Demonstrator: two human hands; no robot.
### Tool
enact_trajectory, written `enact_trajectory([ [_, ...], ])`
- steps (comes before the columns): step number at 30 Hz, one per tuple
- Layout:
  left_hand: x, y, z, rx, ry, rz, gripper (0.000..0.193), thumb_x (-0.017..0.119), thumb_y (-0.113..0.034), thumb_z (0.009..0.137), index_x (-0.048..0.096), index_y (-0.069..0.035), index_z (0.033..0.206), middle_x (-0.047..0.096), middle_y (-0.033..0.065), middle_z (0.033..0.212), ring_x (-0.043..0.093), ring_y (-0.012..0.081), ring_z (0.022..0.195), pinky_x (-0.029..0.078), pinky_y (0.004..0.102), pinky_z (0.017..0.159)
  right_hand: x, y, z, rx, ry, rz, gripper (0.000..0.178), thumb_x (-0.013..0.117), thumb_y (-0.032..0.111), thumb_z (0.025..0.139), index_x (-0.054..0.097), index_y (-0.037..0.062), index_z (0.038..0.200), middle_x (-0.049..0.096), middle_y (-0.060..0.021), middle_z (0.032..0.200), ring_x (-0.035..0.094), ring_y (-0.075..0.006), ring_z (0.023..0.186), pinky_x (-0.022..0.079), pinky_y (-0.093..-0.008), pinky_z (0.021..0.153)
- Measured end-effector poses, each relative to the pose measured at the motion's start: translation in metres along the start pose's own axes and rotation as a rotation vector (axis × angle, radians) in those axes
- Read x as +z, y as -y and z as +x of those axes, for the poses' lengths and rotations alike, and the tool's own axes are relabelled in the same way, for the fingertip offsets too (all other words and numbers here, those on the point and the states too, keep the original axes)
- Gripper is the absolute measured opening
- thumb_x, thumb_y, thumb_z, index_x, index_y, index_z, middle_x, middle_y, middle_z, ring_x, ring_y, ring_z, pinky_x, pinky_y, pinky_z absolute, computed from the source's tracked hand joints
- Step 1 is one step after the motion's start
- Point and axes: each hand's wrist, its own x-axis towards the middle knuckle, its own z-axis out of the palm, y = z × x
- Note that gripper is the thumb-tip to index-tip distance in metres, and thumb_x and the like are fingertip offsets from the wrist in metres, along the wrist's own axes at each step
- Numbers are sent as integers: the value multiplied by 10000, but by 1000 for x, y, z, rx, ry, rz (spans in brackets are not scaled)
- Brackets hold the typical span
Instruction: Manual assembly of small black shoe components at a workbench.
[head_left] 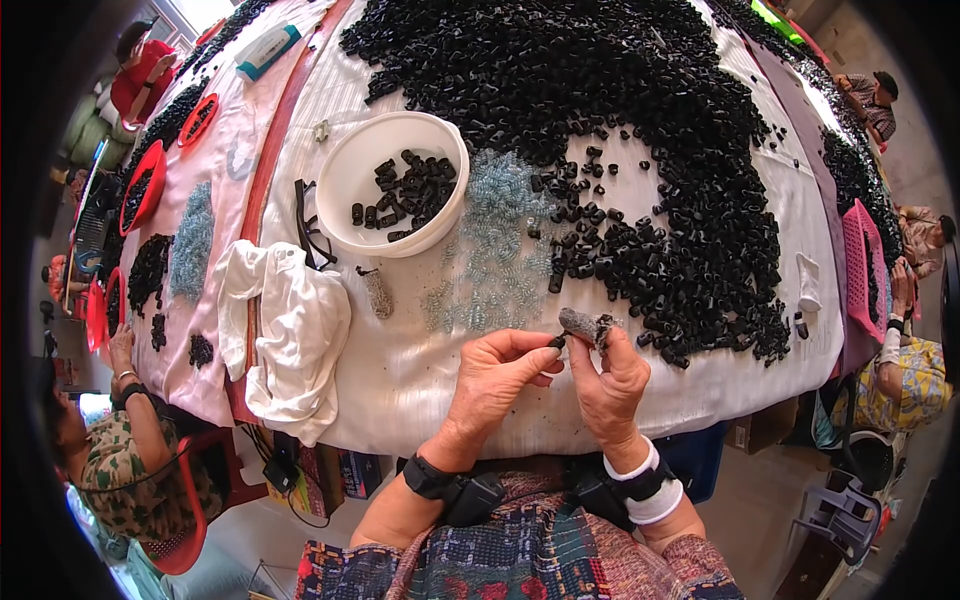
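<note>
In front of me, over the table's near edge, my left hand (pixel 492 378) pinches a small black plastic piece (pixel 557 342) between thumb and fingers. My right hand (pixel 612 385) meets it from the other side, fingers closed at the same piece, which is mostly hidden. A grey knitted finger cover (pixel 580 323) sits on my right index finger, its end dark and frayed. Just beyond my hands lies a loose patch of small pale-blue coils (pixel 500 225) that look like springs. Right of them spreads a large heap of black cylindrical pieces (pixel 690 240).
A white round tub (pixel 335 215) holds some black pieces. Near it lie black-framed glasses (pixel 310 228), another grey finger cover (pixel 377 293) and a crumpled white cloth (pixel 295 335). A pink basket (pixel 862 260) stands at right. Other people sit along both sides, a person in camouflage (pixel 120 460) nearest left.
</note>
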Motion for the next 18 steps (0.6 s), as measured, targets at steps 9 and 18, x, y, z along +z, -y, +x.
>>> enact_trajectory([
  [9,-1,0,-1,4,-1,10,171,669,-38,842,660,25,1000,685,101,899,679,174,778,558,253,657,-5,2,3,-10,66,-19,158,690,-32,755,620,21,886,636,-110,759,628,-228,640,486,-294,590],
  [18,-1,3,-1,-6,7,33,174,662,-23,843,655,28,1009,682,101,911,675,171,798,561,254,670,-10,4,10,38,179,28,156,688,-26,752,611,14,882,640,-117,768,634,-231,657,486,-296,591],
])
